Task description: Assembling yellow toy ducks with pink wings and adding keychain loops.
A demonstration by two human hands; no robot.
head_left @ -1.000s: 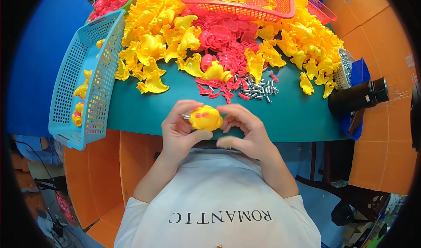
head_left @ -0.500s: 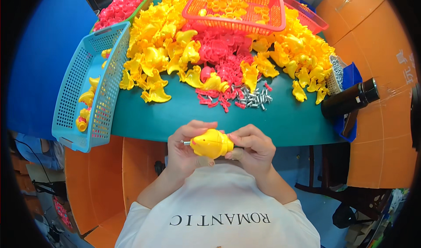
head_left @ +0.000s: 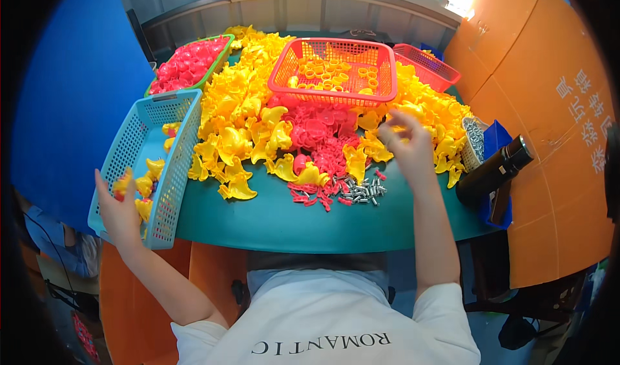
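The hands, joined half a second ago around a yellow duck at the near edge of the worktop (head_left: 284, 226), have split. The left hand (head_left: 119, 207) is now over the near end of the blue basket (head_left: 132, 139), fingers loosely curled about the duck (head_left: 123, 185). The right hand (head_left: 407, 142), fingers spread and empty, reaches into the yellow pile (head_left: 426, 110): one piece looks finished, another being fetched.
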